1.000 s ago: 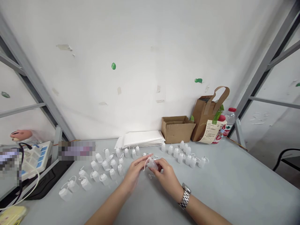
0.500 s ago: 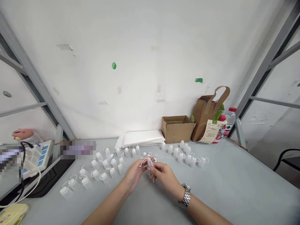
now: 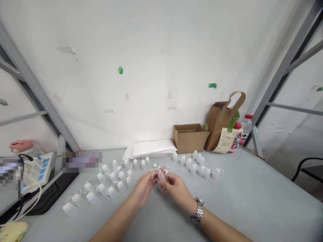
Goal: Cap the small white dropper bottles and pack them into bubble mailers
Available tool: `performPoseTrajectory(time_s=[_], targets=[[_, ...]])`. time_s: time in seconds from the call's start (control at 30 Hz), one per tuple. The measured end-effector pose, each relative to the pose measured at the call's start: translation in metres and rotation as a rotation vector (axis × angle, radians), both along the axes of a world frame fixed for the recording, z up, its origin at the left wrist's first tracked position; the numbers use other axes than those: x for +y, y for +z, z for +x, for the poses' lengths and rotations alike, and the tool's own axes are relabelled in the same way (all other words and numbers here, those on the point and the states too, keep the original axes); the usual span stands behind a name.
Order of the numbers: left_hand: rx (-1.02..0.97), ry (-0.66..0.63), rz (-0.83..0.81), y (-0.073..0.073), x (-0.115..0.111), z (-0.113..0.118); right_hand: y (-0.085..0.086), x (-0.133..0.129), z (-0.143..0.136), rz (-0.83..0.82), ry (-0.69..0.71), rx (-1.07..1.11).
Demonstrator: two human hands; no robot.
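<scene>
So I've got this little bottle (image 3: 161,175) right between my two hands, held above the counter (image 3: 227,205) and tilted a bit, clear plastic with a thin white strap looping off the top. My right hand (image 3: 178,190) is doing the obvious work: fingers (image 3: 166,184) pinching the bottle's body, thumb on the near side. My left hand (image 3: 142,188) is up by the top end, fingers curled behind the bottle and near the strap, but honestly I can't tell if they're actually pinching it or just steadying it. Just past my fingers there's a small white piece (image 3: 154,165) on the counter, too tiny to make out. Over on my left is a whole loose crowd of similar bottles (image 3: 110,192), plenty with straps looped over, and there's a smaller bunch of bottles (image 3: 201,170) to my right, in front of an open cardboard box (image 3: 191,143). Next to the box, against the wall (image 3: 146,40), sits a stack of flat white packets (image 3: 151,148); on the other side there's a brown paper bag (image 3: 214,126) with a receipt hanging off it, then a red-capped drink bottle (image 3: 246,127). Metal watch (image 3: 199,210) on my right wrist, too.
</scene>
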State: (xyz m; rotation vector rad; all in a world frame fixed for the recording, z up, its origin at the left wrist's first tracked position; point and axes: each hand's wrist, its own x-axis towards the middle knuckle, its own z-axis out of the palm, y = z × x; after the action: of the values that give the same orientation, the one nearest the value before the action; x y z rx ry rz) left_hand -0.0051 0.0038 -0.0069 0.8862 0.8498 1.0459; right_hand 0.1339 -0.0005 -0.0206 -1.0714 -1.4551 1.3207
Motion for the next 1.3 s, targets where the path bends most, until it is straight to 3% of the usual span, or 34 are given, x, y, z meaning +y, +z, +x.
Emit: performPoseTrajectory(time_s=[0.17,0.6,0.7,0.97,1.13,1.3], targets=[[-0.022,0.035,0.022,-0.001,0.0,0.001,0.001,-0.005,-0.001,0.146,-0.082,-0.181],[-0.055,-0.045,-0.007,0.005,-0.002,0.002,0.006,-0.008,0.001,0.214,-0.089,-0.27],[-0.032,-0.042,0.008,0.003,-0.001,0.002,0.004,-0.009,0.0,0.18,-0.066,-0.232],[-0.04,-0.031,0.045,-0.005,0.0,0.003,0.004,0.0,-0.003,-0.056,0.095,0.148],[-0.049,-0.067,0.049,0.001,-0.002,0.004,0.011,0.001,0.0,0.0,0.083,0.128],[-0.076,-0.025,0.044,0.001,-0.003,0.003,0.006,-0.001,0.001,0.09,0.021,-0.015]])
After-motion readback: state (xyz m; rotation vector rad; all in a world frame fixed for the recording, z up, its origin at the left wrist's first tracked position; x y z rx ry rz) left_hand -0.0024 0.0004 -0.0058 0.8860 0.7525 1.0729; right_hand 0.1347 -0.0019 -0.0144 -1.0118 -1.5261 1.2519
